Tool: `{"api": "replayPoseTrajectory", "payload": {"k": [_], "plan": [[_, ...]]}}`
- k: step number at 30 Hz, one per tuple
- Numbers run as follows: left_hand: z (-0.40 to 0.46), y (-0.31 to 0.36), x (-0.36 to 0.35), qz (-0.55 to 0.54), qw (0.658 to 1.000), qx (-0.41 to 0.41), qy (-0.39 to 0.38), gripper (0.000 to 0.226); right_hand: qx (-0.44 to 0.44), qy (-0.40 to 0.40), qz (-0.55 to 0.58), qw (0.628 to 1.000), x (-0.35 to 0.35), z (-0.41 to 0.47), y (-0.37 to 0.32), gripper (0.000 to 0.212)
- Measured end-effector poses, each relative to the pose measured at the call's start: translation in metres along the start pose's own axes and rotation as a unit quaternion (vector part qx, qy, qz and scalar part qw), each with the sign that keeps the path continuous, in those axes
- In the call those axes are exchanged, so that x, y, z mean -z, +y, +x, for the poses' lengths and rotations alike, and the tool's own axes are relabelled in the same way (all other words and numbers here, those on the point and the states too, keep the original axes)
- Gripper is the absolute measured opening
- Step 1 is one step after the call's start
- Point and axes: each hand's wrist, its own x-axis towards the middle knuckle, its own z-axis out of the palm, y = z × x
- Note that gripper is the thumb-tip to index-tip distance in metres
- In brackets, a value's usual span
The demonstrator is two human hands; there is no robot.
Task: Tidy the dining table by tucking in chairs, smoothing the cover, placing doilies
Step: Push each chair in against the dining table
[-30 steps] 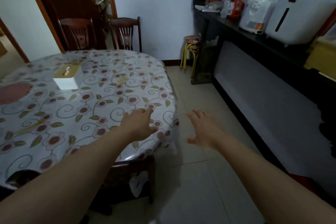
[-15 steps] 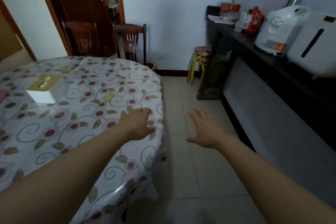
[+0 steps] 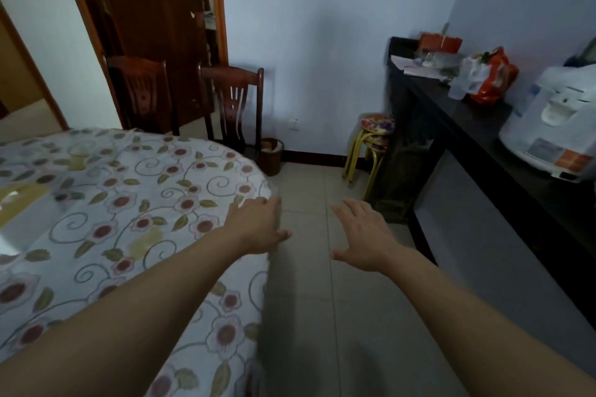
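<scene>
The left hand [image 3: 258,226] is lying palm-down with fingers relaxed on the floral cover [image 3: 135,219] at the right edge of the surface, while the right hand [image 3: 362,234] is hovering spread over the floor, holding nothing. Two chairs [image 3: 233,103] are standing beyond the surface's far side.

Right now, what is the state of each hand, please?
Left hand: open, fingers lying on the floral plastic table cover at its edge.
Right hand: open, holding nothing.

a dark sideboard [image 3: 477,126] is set along the right wall; a white appliance [image 3: 554,135] and red bag [image 3: 491,76] are carried on it, stacked stools [image 3: 371,142] placed beside.
</scene>
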Motion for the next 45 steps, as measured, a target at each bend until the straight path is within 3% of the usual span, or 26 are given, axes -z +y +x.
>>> {"api": "replayPoseTrajectory", "payload": {"k": [15, 34, 41, 45], "plan": [[0.293, 0.032, 0.071, -0.023, 0.986, 0.159, 0.050, 0.070, 0.147, 0.002, -0.022, 0.989, 0.058, 0.333, 0.169, 0.095], [0.700, -0.062, 0.148, -0.064, 0.976, 0.201, 0.060, 0.073, 0.213, -0.011, -0.026, 0.977, 0.104, 0.760, 0.248, 0.092], [0.839, -0.105, 0.166, -0.114, 0.951, 0.271, 0.094, 0.061, 0.272, -0.002, -0.024, 0.962, 0.107, 0.932, 0.260, 0.088], [0.905, -0.124, 0.182, -0.134, 0.927, 0.339, 0.084, 0.060, 0.328, -0.014, -0.027, 0.944, 0.113, 1.035, 0.256, 0.076]]}}
